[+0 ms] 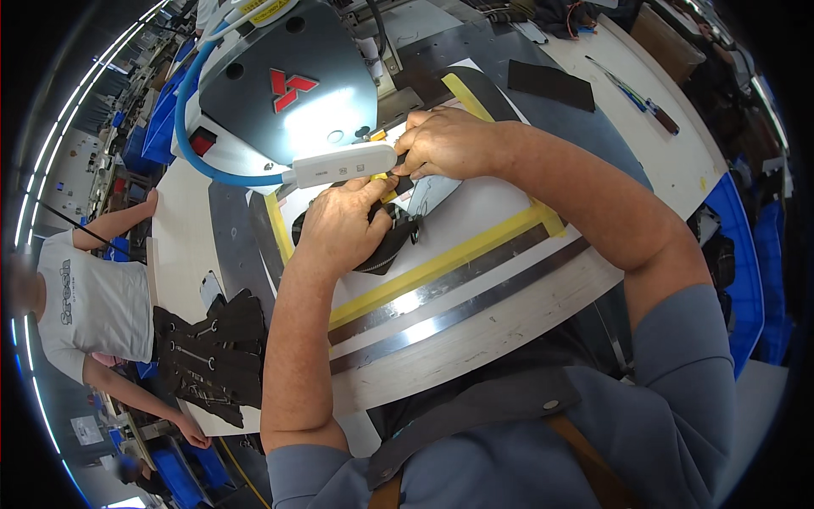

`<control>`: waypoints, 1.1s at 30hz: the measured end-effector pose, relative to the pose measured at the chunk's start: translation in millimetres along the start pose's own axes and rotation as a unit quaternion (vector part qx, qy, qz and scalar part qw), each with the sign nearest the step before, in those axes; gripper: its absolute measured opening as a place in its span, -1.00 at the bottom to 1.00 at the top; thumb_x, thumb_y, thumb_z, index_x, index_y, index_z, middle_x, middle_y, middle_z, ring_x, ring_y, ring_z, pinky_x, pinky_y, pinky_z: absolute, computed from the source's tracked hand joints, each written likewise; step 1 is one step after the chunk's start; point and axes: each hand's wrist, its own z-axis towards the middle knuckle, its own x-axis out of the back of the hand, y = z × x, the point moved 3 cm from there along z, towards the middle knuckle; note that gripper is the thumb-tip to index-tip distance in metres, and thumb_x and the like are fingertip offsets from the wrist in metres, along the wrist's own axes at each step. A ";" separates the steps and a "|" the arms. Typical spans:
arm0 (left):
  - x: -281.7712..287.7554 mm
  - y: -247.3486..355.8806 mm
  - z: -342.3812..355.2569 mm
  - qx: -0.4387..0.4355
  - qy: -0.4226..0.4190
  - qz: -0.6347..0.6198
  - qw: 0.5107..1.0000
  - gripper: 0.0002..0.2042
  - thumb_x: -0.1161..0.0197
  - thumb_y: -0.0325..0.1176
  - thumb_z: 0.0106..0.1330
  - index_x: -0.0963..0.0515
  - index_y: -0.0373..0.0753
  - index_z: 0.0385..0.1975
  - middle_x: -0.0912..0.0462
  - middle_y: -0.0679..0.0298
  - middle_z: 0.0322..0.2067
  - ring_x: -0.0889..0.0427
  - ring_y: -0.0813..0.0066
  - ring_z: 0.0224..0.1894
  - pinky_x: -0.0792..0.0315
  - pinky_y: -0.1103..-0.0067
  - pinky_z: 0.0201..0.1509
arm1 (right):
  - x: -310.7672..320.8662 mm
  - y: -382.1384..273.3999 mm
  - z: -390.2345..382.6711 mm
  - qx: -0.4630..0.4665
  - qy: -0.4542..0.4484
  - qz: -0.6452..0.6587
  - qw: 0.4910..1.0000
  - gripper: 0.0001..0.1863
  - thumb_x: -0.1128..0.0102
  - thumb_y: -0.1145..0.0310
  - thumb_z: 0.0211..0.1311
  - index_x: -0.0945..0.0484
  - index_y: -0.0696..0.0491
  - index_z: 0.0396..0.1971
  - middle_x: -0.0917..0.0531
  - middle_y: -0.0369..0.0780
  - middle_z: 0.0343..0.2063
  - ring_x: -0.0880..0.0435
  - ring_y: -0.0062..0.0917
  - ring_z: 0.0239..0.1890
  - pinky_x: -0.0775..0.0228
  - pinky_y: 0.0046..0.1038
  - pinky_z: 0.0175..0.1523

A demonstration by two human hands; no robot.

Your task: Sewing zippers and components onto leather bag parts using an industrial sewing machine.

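Across the curved, pale tabletop (509,327), a smooth grey machine head (246,106) overhangs a flat white sheet (466,219) edged with yellow tape (449,264). The left hand (343,225) bends over a limp black fabric piece (400,229) with a toothed zipper (386,256) (that grip is hidden; I cannot tell if it is closed). The right hand (449,142) seems to pinch a small dark strip (402,168). Uneven pressure could pucker the cloth; fingertips so near the machine could be caught.

The white lamp (343,165) hides from me what lies beneath, and the left hand (343,225) covers part of the black zippered pouch (387,254). The grey machine (254,114) is cut off above; beyond the left edge of the counter (180,208), a co-worker's head (20,290) is blurred.
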 end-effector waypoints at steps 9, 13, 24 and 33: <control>-1.1 -6.9 6.1 -0.017 -0.007 0.021 1.000 -0.60 -0.19 -0.28 0.26 -0.62 -0.12 0.12 -0.54 -0.02 0.24 -0.70 0.00 -0.02 -0.55 0.23 0.13 | 0.9 4.8 9.6 -0.037 -0.030 -0.005 0.999 -0.74 -0.39 0.26 0.19 -0.79 -0.15 -0.10 -0.73 -0.45 0.01 -0.55 -0.44 0.02 -0.42 -0.35 0.17; 7.3 -3.5 3.8 -0.028 -0.011 0.063 0.998 -0.66 -0.04 -0.18 0.49 -0.65 -0.09 0.11 -0.63 0.08 0.14 -0.62 0.13 0.14 -0.38 0.30 0.24 | 2.2 12.8 18.8 -0.048 -0.044 -0.009 0.998 -0.75 -0.32 0.17 0.26 -0.79 -0.20 -0.10 -0.71 -0.44 0.07 -0.56 -0.39 0.08 -0.40 -0.28 0.20; 19.7 24.1 -24.1 -0.033 0.060 0.032 0.997 -0.62 -0.08 -0.01 0.47 -0.69 -0.16 -0.11 -0.73 0.15 -0.17 -0.67 0.13 0.01 -0.20 0.06 0.30 | -6.5 41.2 34.4 -0.102 -0.029 -0.028 0.994 -0.70 -0.24 0.04 0.35 -0.74 -0.16 -0.07 -0.71 -0.25 -0.06 -0.54 -0.25 0.16 -0.38 -0.20 0.21; 4.2 19.6 -36.4 -0.018 0.166 -0.028 0.986 -0.58 -0.13 0.01 0.43 -0.64 -0.27 -0.15 -0.68 0.11 -0.26 -0.64 0.14 -0.02 -0.11 0.10 0.41 | 9.6 31.3 39.7 -0.108 -0.038 0.008 0.993 -0.76 -0.27 0.23 0.29 -0.79 -0.25 -0.09 -0.58 -0.16 0.17 -0.48 -0.28 0.29 -0.31 -0.25 0.37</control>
